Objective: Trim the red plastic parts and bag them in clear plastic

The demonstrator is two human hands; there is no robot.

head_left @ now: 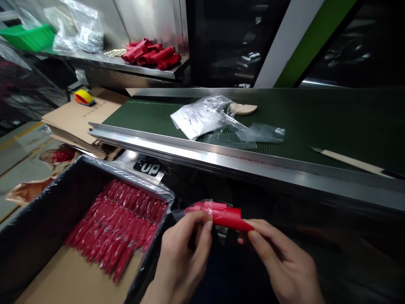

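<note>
Right now, held piece: red plastic part in a clear sleeve, out in front of the belt rail.
Left hand: fingertips pinched on the sleeve's open end, apparently so the film stays put.
Right hand: fingers closed under the other end, propping it level.
Box: film-lined, just left, bagged red pieces in neat rows.
Belt: loose clear bags.

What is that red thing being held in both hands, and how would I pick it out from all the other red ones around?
Start at the long green conveyor belt with its steel rail, then drop to the two hands just below it. The left hand and right hand pinch a single red plastic part between them. Unlike the rows in the lined box or the shelf pile, it is alone, partly sleeved in clear film.
</note>
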